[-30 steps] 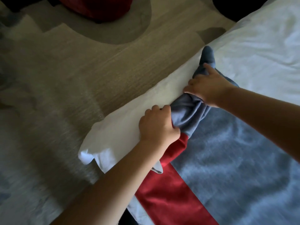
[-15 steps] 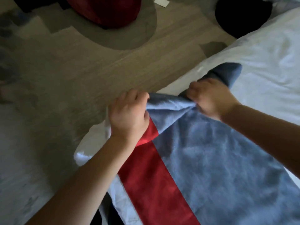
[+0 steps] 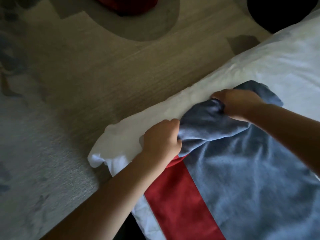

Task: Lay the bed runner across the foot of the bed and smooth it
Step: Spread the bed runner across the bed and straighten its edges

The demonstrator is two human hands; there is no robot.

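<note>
The bed runner [image 3: 242, 174] is a blue plush cloth with a red satin band along its near side. It lies across the corner of a bed with white linen [image 3: 259, 66]. Its end is bunched up near the bed's edge. My left hand [image 3: 161, 139] grips the bunched end beside the red band. My right hand [image 3: 237, 104] grips the far part of the same end, with a blue corner sticking out behind it. Both fists press down on the white cover.
Beige carpet [image 3: 103, 75] with grey patches lies left of the bed. A red object [image 3: 128, 4] and a dark round object [image 3: 284, 13] sit at the top edge. The white sheet's corner [image 3: 97, 158] hangs over the bed's near-left end.
Half a second ago both hands held the runner's end lifted and stretched. Now they have dropped it onto the bed and the end is bunched between them again.
</note>
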